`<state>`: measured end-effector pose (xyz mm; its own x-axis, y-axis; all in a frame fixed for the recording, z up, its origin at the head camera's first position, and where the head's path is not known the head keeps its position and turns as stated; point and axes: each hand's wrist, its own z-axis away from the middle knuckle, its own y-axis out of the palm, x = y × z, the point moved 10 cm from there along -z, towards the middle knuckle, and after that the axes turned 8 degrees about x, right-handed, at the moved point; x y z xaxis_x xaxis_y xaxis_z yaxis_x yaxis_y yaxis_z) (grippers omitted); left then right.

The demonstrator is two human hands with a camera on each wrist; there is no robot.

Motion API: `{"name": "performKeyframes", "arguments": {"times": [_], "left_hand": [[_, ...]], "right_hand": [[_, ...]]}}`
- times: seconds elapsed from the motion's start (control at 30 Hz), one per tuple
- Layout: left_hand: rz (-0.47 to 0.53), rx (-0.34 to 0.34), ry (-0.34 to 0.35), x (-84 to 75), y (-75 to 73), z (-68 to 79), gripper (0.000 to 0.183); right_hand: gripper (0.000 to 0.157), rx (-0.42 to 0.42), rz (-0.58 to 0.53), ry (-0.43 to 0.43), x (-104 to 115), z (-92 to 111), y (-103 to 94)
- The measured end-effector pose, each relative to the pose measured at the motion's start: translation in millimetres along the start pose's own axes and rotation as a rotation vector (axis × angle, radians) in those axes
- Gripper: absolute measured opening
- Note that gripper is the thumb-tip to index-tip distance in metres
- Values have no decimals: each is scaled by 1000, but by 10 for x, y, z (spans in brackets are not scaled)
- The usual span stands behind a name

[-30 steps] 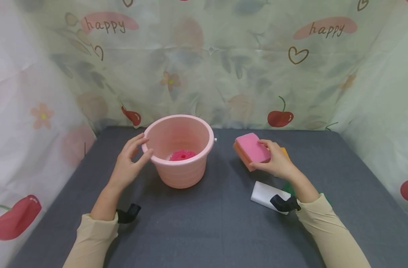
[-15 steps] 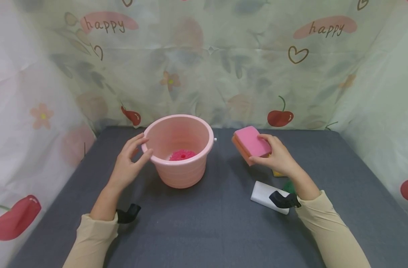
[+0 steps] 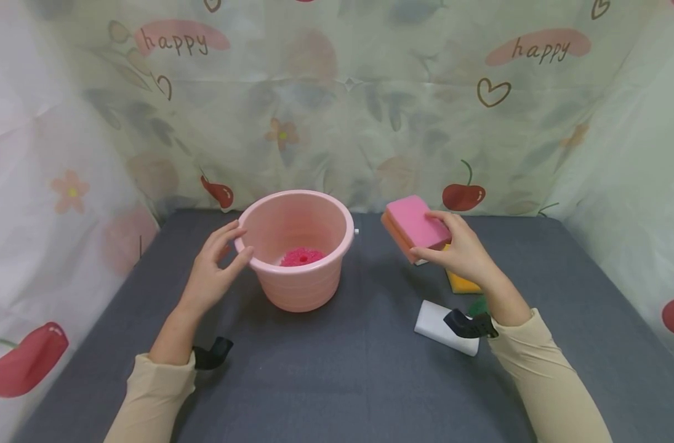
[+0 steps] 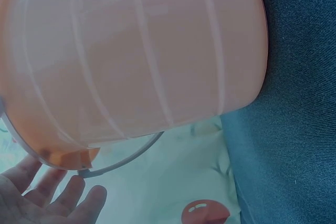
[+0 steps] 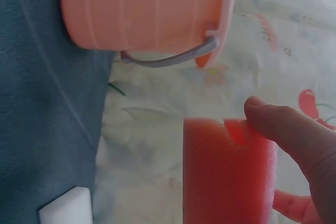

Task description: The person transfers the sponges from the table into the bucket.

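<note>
My right hand [image 3: 461, 249] grips a sponge [image 3: 417, 220], pink on top and orange along its lower layer, held above the table on the right. In the right wrist view the sponge [image 5: 226, 177] looks red and notched at its upper edge, with the thumb over it. On the left, my left hand [image 3: 212, 267] has its fingertips right at the rim of a pink bucket [image 3: 298, 286], fingers spread and relaxed. Inside the bucket lies a bright pink-red textured piece [image 3: 301, 256]. The left wrist view shows the fingers [image 4: 68, 195] by the rim and the handle [image 4: 126, 160].
A white block [image 3: 439, 326] lies in front of my right wrist. Beyond it are a yellow sponge [image 3: 463, 282] and a green piece [image 3: 477, 306], both partly hidden by my right hand and arm. A patterned curtain [image 3: 348, 123] stands behind the dark table [image 3: 325, 381].
My right hand has raised the sponge and shifted it slightly away from me, uncovering more of the yellow sponge. My left hand and the bucket have stayed in place.
</note>
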<state>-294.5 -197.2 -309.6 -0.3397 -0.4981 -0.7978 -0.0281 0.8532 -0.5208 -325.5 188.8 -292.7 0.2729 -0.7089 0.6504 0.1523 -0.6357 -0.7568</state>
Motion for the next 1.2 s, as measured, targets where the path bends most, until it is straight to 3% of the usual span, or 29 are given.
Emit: {"name": "performKeyframes", "arguments": {"times": [0.5, 1.2], "left_hand": [[0, -6, 4, -18, -7, 2, 45], [1, -1, -3, -16, 6, 10, 45]], "right_hand": [[69, -68, -55, -84, 380, -64, -117], [65, -48, -123, -245, 902, -253, 91]]}}
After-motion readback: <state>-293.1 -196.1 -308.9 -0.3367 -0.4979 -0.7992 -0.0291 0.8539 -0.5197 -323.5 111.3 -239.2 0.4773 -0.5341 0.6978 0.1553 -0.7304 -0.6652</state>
